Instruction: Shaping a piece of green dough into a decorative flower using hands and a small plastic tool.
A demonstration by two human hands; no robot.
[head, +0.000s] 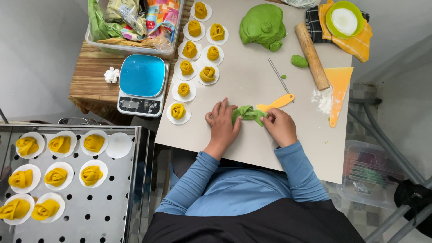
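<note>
A small folded piece of green dough (248, 114) lies on the grey work board (252, 144) in front of me. My left hand (222, 126) presses its left end, fingers partly spread over it. My right hand (281, 127) pinches its right end with the fingertips. A big lump of green dough (263, 24) rests at the far side of the board, with a small green bit (299, 61) near it. Several yellow rose-shaped dough pieces on white paper rounds (198, 56) line the board's left side.
A wooden rolling pin (312, 56), an orange scraper (338, 92), a yellow-handled knife (275, 103), a thin metal rod (278, 75) and flour (322, 99) lie to the right. A blue-topped scale (143, 84) stands to the left. A perforated steel tray (103, 207) holds several yellow rolls.
</note>
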